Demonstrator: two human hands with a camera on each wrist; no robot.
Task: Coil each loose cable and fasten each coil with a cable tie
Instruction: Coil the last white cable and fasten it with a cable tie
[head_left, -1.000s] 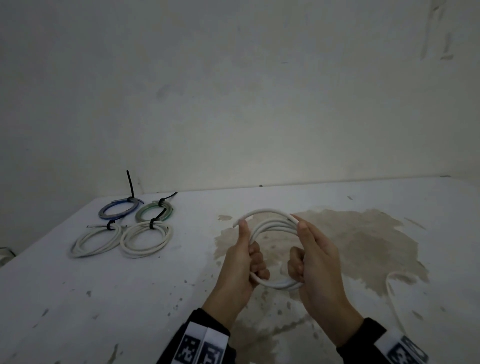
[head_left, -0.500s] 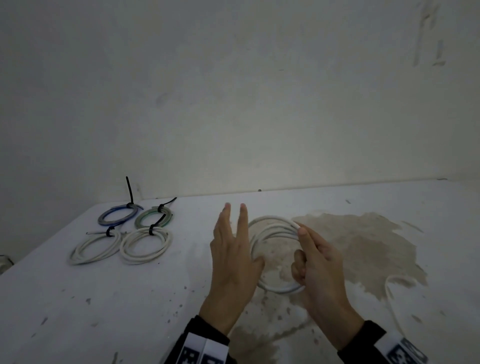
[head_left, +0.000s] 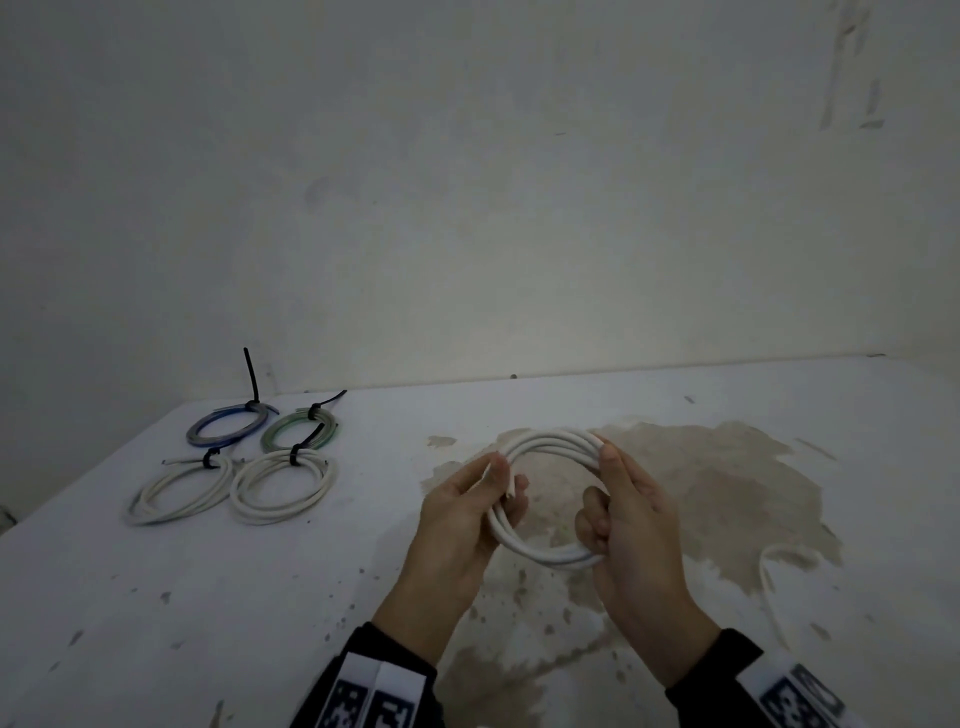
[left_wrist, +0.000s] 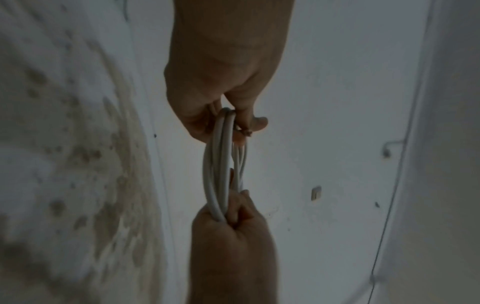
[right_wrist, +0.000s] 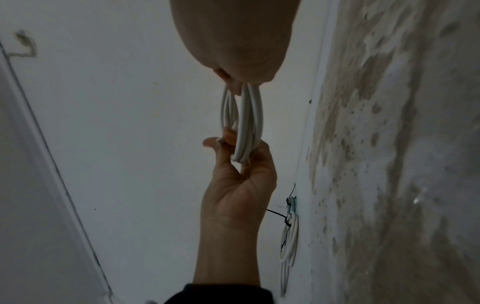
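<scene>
I hold a white cable coil (head_left: 545, 558) upright over the stained table (head_left: 727, 493), with no tie on it. My left hand (head_left: 506, 475) grips its left side, thumb on top and fingers curled underneath, beside a free cable end. Gripping the right side is my right hand (head_left: 597, 486), thumb on the top strands and fingers curled through the loop. The left wrist view shows the coil (left_wrist: 221, 164) edge-on between left hand (left_wrist: 231, 123) and right hand (left_wrist: 233, 216). In the right wrist view the coil (right_wrist: 246, 119) hangs between both hands.
Several finished coils with black cable ties lie at the table's back left: blue (head_left: 223, 426), green (head_left: 298, 431), and two white ones (head_left: 182, 491) (head_left: 283, 486). A loose white cable (head_left: 769, 582) lies on the table to the right. A wall stands behind.
Half a second ago my left hand was off the coil with its fingers straight; it has come back and grips the left side. The right hand kept hold throughout.
</scene>
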